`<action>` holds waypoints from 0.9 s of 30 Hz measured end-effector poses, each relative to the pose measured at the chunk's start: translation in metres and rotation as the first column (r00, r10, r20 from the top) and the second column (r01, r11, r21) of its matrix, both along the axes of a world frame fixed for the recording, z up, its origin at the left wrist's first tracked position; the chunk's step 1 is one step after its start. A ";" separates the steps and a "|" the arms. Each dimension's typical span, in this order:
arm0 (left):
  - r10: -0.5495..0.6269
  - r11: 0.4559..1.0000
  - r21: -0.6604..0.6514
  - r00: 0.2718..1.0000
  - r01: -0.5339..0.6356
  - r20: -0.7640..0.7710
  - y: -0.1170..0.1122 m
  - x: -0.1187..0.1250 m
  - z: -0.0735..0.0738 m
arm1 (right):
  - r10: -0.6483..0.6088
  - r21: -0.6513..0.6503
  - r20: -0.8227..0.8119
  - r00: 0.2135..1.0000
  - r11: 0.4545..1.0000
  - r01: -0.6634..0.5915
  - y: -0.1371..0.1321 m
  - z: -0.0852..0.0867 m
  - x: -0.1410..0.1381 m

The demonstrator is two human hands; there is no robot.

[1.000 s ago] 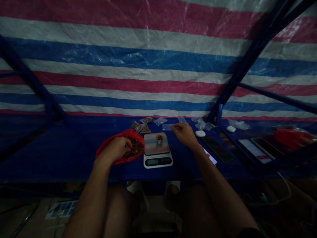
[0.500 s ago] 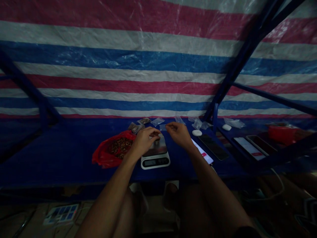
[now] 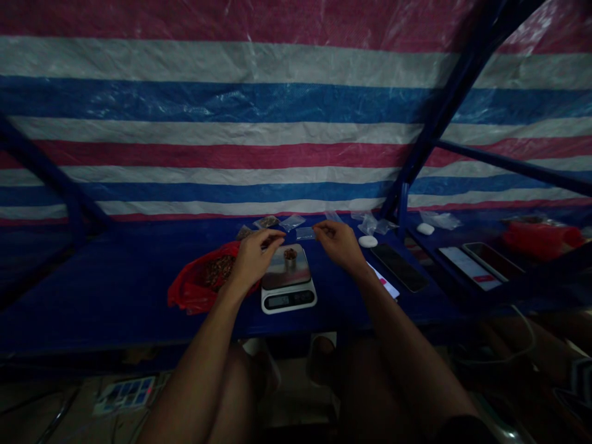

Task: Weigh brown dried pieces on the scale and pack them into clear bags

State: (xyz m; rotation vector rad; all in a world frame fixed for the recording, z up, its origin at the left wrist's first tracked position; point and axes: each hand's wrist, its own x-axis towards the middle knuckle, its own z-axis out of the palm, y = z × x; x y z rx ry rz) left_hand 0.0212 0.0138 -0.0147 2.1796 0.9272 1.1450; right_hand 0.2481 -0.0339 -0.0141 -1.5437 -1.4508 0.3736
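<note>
A small metal cup [image 3: 290, 262] heaped with brown bits stands on the steel plate of a white digital scale [image 3: 289, 299]. My left hand [image 3: 259, 250] hovers over the scale's left edge, clear of the cup, with its thumb and forefinger stretched out and nothing visible between them. Beyond the scale's far right corner, my right hand [image 3: 340, 243] is closed in a pinch at the right end of a small clear plastic bag [image 3: 304, 234]. A red plastic bag [image 3: 189, 290] of brown loose bits lies open left of the scale, partly behind my left hand.
Filled clear packets [image 3: 267, 221] and several loose plastic bags [image 3: 369, 222] lie along the back. To the right are a white earbud case [image 3: 367, 242], a dark phone [image 3: 398, 267] and a lit phone [image 3: 386, 283]. A blue metal post [image 3: 403, 203] rises beyond them.
My left hand has let go of the metal cup and moved left, so the filled cup now shows on the scale. My right hand stays near the small plastic bag.
</note>
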 end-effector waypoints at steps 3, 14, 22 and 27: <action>0.064 0.998 0.007 0.998 -0.064 0.010 0.000 -0.011 0.001 | 0.007 -0.027 0.028 1.000 1.000 -0.007 0.008 -0.008 0.010; 0.110 0.994 0.020 0.993 -0.110 -0.041 0.004 -0.022 -0.018 | -0.052 -0.317 0.315 0.948 0.936 0.157 0.134 -0.026 0.020; 0.112 0.993 0.039 0.991 -0.110 -0.071 0.007 -0.029 -0.029 | -0.031 -0.356 0.334 0.942 0.921 0.156 0.154 -0.040 0.015; 0.166 0.976 0.145 0.986 -0.166 0.012 0.013 -0.020 -0.016 | -0.003 -0.212 0.317 0.948 0.974 0.074 0.125 -0.011 0.006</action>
